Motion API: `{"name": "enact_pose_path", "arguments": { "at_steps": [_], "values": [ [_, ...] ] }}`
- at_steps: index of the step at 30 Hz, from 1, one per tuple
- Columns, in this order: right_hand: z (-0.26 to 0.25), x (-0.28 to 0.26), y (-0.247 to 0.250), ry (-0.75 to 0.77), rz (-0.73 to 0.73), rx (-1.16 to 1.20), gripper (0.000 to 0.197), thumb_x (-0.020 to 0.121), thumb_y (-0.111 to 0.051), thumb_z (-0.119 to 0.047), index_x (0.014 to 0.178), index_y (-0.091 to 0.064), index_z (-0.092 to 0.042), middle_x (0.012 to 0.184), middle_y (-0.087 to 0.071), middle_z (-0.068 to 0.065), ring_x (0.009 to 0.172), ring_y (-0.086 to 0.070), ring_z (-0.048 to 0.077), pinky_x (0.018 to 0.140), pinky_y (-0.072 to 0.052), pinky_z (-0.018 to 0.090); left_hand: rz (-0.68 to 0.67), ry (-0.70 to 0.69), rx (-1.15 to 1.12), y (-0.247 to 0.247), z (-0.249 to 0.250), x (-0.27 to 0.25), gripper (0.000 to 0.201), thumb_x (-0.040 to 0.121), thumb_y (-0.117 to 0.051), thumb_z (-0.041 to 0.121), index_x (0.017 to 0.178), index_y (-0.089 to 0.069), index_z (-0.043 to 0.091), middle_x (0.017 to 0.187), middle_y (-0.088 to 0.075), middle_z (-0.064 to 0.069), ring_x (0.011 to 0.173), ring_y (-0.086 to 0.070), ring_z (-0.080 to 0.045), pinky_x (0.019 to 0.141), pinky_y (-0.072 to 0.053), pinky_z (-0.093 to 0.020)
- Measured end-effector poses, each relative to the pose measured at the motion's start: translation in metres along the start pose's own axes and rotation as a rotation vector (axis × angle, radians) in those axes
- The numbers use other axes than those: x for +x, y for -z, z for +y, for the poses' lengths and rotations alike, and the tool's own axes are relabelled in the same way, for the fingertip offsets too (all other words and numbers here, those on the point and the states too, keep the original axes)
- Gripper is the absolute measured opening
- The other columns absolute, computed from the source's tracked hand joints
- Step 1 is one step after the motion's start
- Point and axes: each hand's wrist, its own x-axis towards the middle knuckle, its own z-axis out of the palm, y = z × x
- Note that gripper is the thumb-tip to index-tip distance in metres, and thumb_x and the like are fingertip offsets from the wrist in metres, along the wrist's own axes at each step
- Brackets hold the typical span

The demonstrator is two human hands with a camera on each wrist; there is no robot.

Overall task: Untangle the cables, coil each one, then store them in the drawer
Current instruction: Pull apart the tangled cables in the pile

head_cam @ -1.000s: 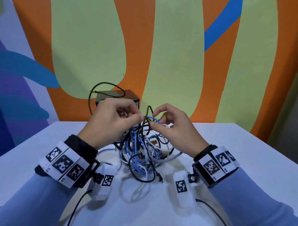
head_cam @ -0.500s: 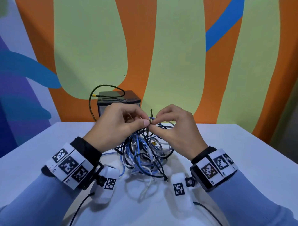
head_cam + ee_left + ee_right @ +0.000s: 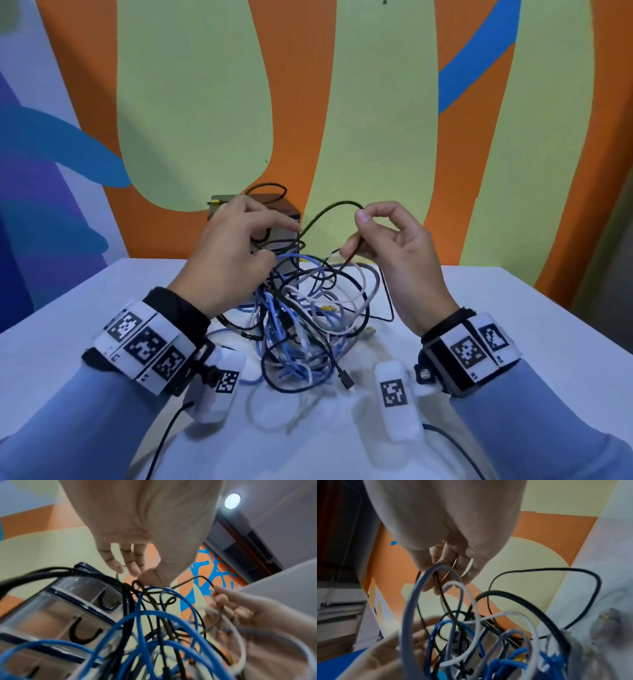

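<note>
Nearest the camera, two blue sleeves are seen reaching forward over the white counter, each wrist wrapped in a band printed with black-and-white markers. Between the forearms a tangle of cables is heaped on the counter: blue, white, grey and black strands are looped through one another, and a black plug end is stuck out at the near side.

Over the far part of the heap both hands are raised, backs up. The left hand is held with curled fingers gathered on several strands at the top of the tangle; in the left wrist view the thumb and fingertips are closed together on dark strands there. The right hand is lifted beside it, well apart, and a black-and-green braided cable is pinched between its thumb and forefinger, the other fingers loosely bent. This cable is arched from the right fingertips across to the left hand.

Behind the hands a small clear drawer unit with dark trim is set against the painted wall.
</note>
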Motion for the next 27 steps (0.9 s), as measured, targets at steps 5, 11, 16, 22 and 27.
{"name": "enact_pose_path", "arguments": {
  "at_steps": [5, 11, 16, 22, 27],
  "values": [
    [0.004, -0.003, -0.006, -0.024, -0.027, -0.062, 0.008, 0.105, -0.064, -0.028, 0.103, -0.063, -0.02, 0.064, -0.06, 0.008, 0.066, -0.056, 0.025, 0.074, -0.047, 0.044, -0.166, -0.009, -0.429, 0.006, 0.016, -0.002, 0.021, 0.085, -0.069, 0.023, 0.092, -0.085, 0.033, 0.11, -0.067, 0.007, 0.105, -0.065, -0.012, 0.088, -0.05, -0.027],
    [0.003, -0.004, -0.006, -0.066, -0.051, -0.073, 0.011, 0.11, -0.053, -0.029, 0.104, -0.052, -0.02, 0.053, -0.042, 0.003, 0.054, -0.039, 0.023, 0.07, -0.05, 0.041, -0.064, 0.017, -0.476, 0.006, 0.006, 0.003, 0.021, 0.108, -0.06, 0.021, 0.097, -0.073, 0.01, 0.098, -0.079, 0.0, 0.09, -0.07, -0.007, 0.084, -0.05, -0.019],
    [0.004, -0.002, -0.002, -0.076, -0.077, -0.087, 0.011, 0.105, -0.063, -0.027, 0.096, -0.06, -0.02, 0.056, -0.025, -0.004, 0.057, -0.016, 0.024, 0.06, -0.027, 0.041, 0.118, 0.166, -0.935, 0.019, 0.01, 0.009, 0.023, 0.1, -0.059, 0.035, 0.089, -0.059, 0.014, 0.086, -0.078, -0.008, 0.079, -0.068, -0.02, 0.09, -0.052, -0.037],
    [0.006, 0.0, 0.002, -0.047, -0.009, -0.175, 0.013, 0.102, -0.068, -0.033, 0.093, -0.065, -0.024, 0.054, -0.03, -0.004, 0.056, -0.02, 0.024, 0.056, -0.028, 0.052, 0.134, 0.241, -1.09, 0.027, 0.003, 0.01, 0.032, 0.1, -0.066, 0.036, 0.076, -0.052, 0.021, 0.058, -0.032, 0.005, 0.054, -0.024, -0.014, 0.05, -0.042, -0.022],
    [0.003, 0.005, 0.01, -0.021, 0.082, -0.258, 0.015, 0.101, -0.07, -0.036, 0.095, -0.068, -0.023, 0.057, -0.031, 0.01, 0.06, -0.025, 0.048, 0.064, -0.032, 0.039, 0.24, 0.217, -0.96, 0.039, -0.008, 0.01, 0.025, 0.081, -0.083, 0.034, 0.084, -0.065, 0.017, 0.06, -0.042, 0.001, 0.048, -0.022, -0.01, 0.039, -0.02, -0.017]
  ]
}}
